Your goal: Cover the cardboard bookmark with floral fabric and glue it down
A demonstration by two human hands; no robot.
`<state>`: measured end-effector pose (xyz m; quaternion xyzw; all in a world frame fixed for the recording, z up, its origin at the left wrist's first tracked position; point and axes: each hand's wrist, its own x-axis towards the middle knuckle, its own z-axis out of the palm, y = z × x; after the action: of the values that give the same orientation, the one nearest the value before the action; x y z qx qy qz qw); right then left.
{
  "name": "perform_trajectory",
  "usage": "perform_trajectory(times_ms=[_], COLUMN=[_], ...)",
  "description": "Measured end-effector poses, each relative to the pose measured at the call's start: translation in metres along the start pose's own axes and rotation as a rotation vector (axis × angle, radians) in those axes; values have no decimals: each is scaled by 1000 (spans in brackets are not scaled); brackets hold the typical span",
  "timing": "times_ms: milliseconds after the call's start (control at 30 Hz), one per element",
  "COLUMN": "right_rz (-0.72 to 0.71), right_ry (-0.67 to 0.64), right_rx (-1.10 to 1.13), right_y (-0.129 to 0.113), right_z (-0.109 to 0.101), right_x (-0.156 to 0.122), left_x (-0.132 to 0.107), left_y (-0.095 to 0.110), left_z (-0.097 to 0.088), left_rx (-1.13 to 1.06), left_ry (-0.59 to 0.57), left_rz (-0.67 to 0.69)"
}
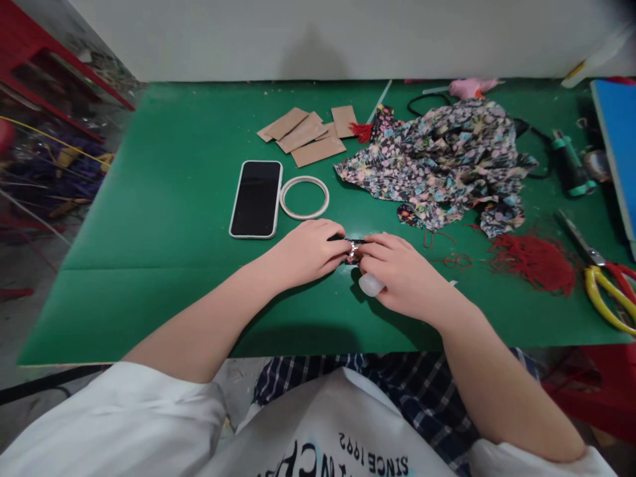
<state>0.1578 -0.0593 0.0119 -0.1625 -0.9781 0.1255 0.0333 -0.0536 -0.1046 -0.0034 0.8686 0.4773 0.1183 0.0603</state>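
Note:
Between my hands lies a small dark piece of floral cloth (353, 252) on the green table. My left hand (313, 250) is closed, its fingertips pressing the left end of the cloth. From the other side, my right hand (405, 275) pinches the right end with curled fingers. A whitish translucent rounded object (371, 285) sticks out under the right hand's fingers; most of it is hidden, and its kind cannot be made out. Fingers cover much of the cloth piece.
A phone (257, 199) and a tape roll (305, 197) lie beyond my left hand, with cardboard pieces (308, 136) farther back. Crumpled floral fabric (442, 162), red threads (536, 262), scissors (596, 258) and a green-and-black tool (571, 162) are on the right.

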Motion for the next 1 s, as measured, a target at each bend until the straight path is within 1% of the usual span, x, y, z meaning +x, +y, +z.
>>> perform_trajectory(times_ms=[100, 167, 200, 267, 300, 333, 367, 433, 533, 600, 733, 1000], right_rz=[-5, 24, 62, 188, 241, 281, 307, 313, 289, 282, 278, 237], right_ry=[19, 72, 118, 241, 278, 287, 246, 131, 1, -57, -119, -162], right_rx=[6, 15, 14, -7, -14, -13, 0, 26, 44, 81, 116, 71], right_y=[4, 10, 13, 20, 22, 25, 27, 31, 35, 36, 37, 38], right_z=[0, -4, -7, -16, -21, -25, -29, -31, -27, -23, -19, -16], right_x=[0, -2, -2, -3, -1, 1, 4, 14, 32, 41, 49, 50], left_x=[0, -1, -1, -1, -2, -2, -2, -2, -3, -3, -2, -1], left_y=[0, 0, 0, 0, 0, 1, 1, 1, 1, 2, 2, 1], left_z=[0, -1, -1, -2, -2, -2, -3, -3, -3, -3, -4, -2], left_rx=[-4, -13, -18, -25, -25, -22, -17, -6, 1, -2, -10, -27], left_ry=[0, -10, -16, -24, -25, -25, -23, -18, -9, -18, -37, -34], left_rz=[-6, -11, -12, -11, -8, -5, -3, 2, 4, 3, -6, -9])
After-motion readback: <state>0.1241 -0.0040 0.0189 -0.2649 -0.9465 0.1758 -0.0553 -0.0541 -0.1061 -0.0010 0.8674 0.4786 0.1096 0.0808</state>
